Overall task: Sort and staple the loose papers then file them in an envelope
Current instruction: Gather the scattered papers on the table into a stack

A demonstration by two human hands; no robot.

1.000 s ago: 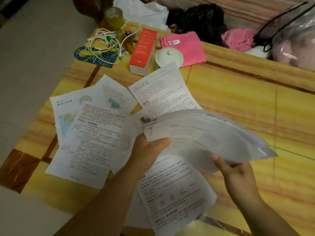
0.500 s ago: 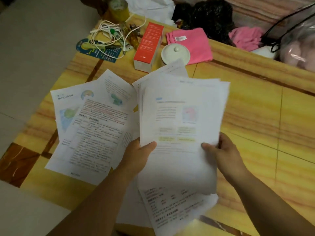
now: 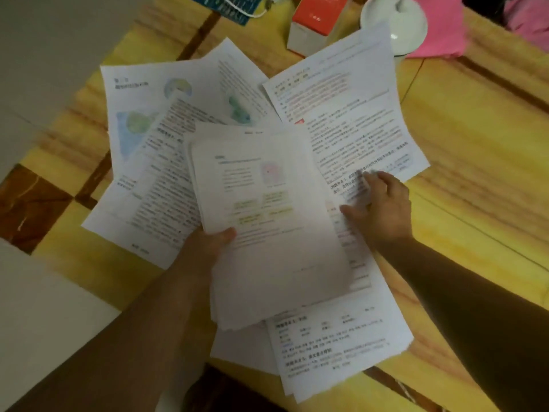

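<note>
1. Left hand (image 3: 208, 248) at lower centre, thumb laid over the top face of a stack of papers (image 3: 267, 233), remaining fingers hidden beneath; pinches the stack at its left edge.
2. Left forearm bare, running from the lower-left corner up and rightward to the wrist.
3. Right hand (image 3: 383, 206) at centre right, back of the hand facing up, fingers bent and blurred, tips down on a printed sheet (image 3: 350, 120) just beside the stack's right edge.
4. Right thumb pointing left toward the stack; whether anything is pinched cannot be told.
5. Right forearm bare, entering from the lower-right edge and angling up and leftward.
</note>
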